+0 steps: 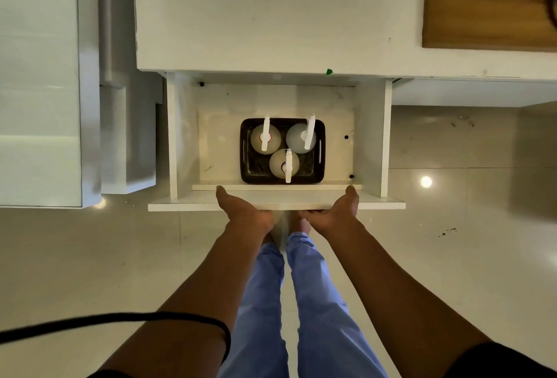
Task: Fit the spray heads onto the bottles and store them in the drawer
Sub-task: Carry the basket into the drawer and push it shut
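A white drawer (372,136) stands pulled out below the white countertop. Inside it a dark tray (247,172) holds three pale bottles, each with a white spray head fitted: one at the left (265,138), one at the right (301,138), one at the front (284,163). My left hand (245,210) and my right hand (333,212) both rest on the drawer front panel (382,205), thumbs over its top edge and fingers curled under its lower edge, hidden from view.
The white countertop (271,16) spans the top, with a wooden board (482,1) at its right. A white cabinet (39,76) stands at the left. A black cable (105,319) crosses my left forearm. My legs in blue trousers stand on the glossy tiled floor.
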